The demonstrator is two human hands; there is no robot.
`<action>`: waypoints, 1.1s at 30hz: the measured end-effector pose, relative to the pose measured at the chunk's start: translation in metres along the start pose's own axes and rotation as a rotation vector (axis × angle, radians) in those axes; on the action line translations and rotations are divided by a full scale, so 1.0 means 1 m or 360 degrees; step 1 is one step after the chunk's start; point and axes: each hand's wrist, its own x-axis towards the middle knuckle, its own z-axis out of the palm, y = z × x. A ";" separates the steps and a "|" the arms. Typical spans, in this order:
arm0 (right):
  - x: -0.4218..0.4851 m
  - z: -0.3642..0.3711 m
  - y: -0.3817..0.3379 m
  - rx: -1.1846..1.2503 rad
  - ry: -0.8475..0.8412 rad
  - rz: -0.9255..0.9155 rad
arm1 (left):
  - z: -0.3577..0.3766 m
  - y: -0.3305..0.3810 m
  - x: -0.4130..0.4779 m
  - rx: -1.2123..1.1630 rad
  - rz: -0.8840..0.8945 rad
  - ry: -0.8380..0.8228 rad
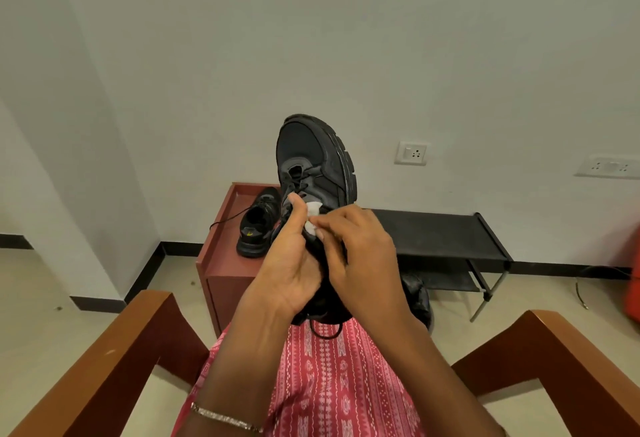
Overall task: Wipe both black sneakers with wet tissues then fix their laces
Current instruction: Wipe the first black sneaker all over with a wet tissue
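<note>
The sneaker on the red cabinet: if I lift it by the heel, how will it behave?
The sneaker probably keeps its shape; its thick sole looks stiff. Its loose lace trails over the cabinet and would likely dangle or snag. It stands flat, so tipping seems unlikely.

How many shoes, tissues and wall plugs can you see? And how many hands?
Black sneakers: 2, one held up, one on the red cabinet
White tissues: 1, pinched at the held sneaker
Wall sockets: 2, and
Hands: 2, left and right
Total: 7
</note>
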 end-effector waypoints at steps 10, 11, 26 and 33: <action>0.008 0.001 -0.001 0.0098 0.0077 0.0035 | 0.001 -0.005 0.005 0.0029 0.0087 0.0027; 0.013 0.004 0.000 0.0104 0.0102 0.0054 | 0.001 -0.006 0.006 0.0030 0.0107 0.0037; -0.010 -0.003 0.008 0.0157 0.0222 0.0270 | 0.002 0.000 -0.001 0.0364 0.0025 0.0063; 0.030 0.004 0.024 0.0134 0.0360 0.0253 | 0.003 -0.012 0.003 0.0506 0.0219 0.0124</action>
